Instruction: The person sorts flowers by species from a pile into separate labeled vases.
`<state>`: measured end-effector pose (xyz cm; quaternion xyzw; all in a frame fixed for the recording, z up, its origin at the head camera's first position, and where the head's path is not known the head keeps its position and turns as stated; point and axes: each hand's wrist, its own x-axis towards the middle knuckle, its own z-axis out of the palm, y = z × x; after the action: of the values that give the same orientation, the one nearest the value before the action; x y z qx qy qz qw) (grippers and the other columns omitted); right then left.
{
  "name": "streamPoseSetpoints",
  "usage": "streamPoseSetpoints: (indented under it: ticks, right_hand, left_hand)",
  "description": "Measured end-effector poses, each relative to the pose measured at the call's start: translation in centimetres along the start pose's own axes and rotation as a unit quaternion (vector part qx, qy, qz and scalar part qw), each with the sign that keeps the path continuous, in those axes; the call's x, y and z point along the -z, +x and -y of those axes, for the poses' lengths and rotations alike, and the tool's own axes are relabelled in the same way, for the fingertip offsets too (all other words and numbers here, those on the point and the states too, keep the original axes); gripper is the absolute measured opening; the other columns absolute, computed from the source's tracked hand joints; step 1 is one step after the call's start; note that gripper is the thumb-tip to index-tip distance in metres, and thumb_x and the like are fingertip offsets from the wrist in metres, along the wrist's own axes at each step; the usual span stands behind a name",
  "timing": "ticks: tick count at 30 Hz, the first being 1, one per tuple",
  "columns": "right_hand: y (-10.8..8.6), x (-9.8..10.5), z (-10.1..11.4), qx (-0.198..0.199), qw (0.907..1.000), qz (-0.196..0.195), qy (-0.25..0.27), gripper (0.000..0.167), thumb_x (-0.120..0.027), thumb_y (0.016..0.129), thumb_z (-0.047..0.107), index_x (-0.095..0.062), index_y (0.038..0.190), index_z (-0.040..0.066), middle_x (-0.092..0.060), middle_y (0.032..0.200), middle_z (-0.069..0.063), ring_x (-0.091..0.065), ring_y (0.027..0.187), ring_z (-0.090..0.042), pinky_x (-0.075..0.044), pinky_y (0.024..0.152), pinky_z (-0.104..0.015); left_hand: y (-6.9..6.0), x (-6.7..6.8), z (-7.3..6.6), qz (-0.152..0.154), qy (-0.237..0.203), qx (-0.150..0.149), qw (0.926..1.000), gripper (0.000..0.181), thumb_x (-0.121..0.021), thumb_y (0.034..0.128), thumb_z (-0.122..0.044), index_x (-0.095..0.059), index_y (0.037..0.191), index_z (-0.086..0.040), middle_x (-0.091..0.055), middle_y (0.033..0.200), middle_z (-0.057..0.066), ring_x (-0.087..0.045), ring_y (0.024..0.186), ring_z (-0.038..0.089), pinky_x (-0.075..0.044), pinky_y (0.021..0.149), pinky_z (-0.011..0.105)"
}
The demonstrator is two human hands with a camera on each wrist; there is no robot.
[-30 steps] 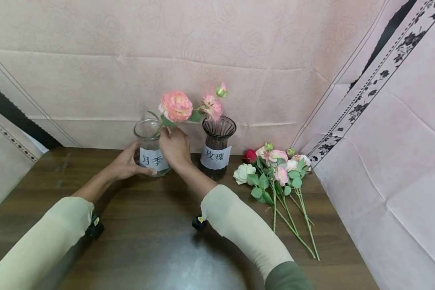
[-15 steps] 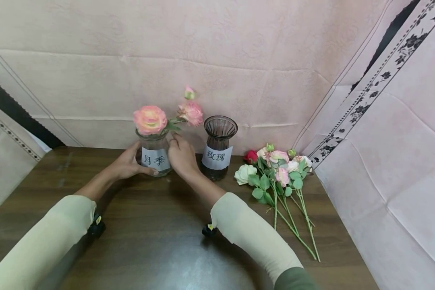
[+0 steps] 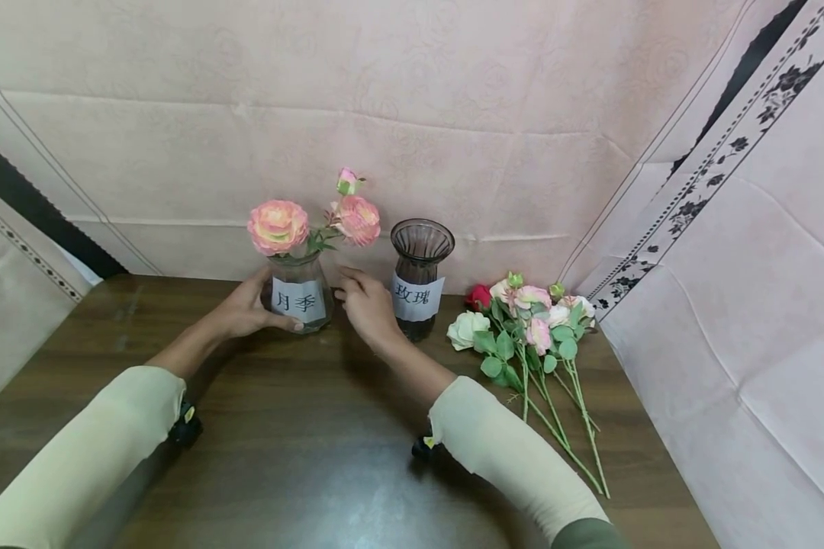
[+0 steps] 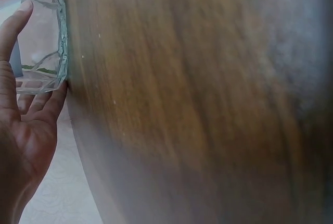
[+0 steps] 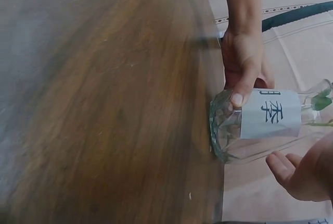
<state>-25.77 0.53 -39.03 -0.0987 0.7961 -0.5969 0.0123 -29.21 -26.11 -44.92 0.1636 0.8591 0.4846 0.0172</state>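
Note:
A clear glass vase (image 3: 298, 300) with a white paper label stands on the table. My left hand (image 3: 243, 309) holds it low on the left, thumb across the front and fingers behind, as the right wrist view also shows for the vase (image 5: 226, 125). Out of its mouth rises a branched pink flower stem, with a large bloom (image 3: 278, 227) to the left, another bloom (image 3: 357, 221) to the right and a bud above. My right hand (image 3: 369, 309) is just right of the vase, its fingers loosely bent and holding nothing; a small gap seems to separate them from the glass.
A dark ribbed glass vase (image 3: 423, 301) with its own label stands right behind my right hand. Farther right lie several cut flower stems (image 3: 532, 328), with white, pink and red blooms. A patterned cloth (image 3: 453, 91) hangs behind the wooden table (image 3: 302, 450).
The pink flower stem has gone down into the clear vase and swung left. My right hand has let go of it and moved right and down. My left hand keeps its hold.

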Motion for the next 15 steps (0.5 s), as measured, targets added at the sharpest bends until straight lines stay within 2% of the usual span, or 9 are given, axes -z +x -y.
streamPoseSetpoints:
  ticks: [4,11,15]
  right_hand:
    - [-0.7,0.9,-0.3,-0.021,0.9974,0.023,0.065,0.046,-0.047,0.119,0.019,-0.06,0.161,0.004,-0.072,0.151,-0.025,-0.077,0.132,-0.039,-0.063,0.112,-0.048]
    - [-2.1,3.1,-1.2,-0.034,0.9954,0.045,0.077,0.045,-0.046,0.119,0.015,-0.06,0.159,0.001,-0.073,0.147,-0.029,-0.076,0.132,-0.04,-0.063,0.112,-0.049]
    - [-3.0,4.1,-1.6,-0.034,0.9954,0.054,0.071,0.043,-0.048,0.119,0.016,-0.063,0.156,0.001,-0.075,0.144,-0.029,-0.077,0.131,-0.04,-0.065,0.109,-0.047]
  left_hand:
    - [0.0,0.0,-0.1,-0.003,-0.003,-0.003,1.0,0.112,-0.105,0.0805,-0.014,-0.038,0.17,-0.013,-0.068,0.146,0.019,-0.067,0.131,0.034,-0.056,0.103,0.03]
    - [0.1,0.0,0.2,0.007,-0.013,-0.009,0.9999,0.112,-0.105,0.0811,-0.016,-0.037,0.171,-0.015,-0.068,0.146,0.016,-0.066,0.133,0.035,-0.057,0.104,0.027]
    - [0.0,0.2,0.3,0.004,-0.01,-0.006,0.9999,0.114,-0.105,0.0813,-0.017,-0.036,0.172,-0.016,-0.066,0.149,0.016,-0.065,0.136,0.037,-0.055,0.108,0.033]
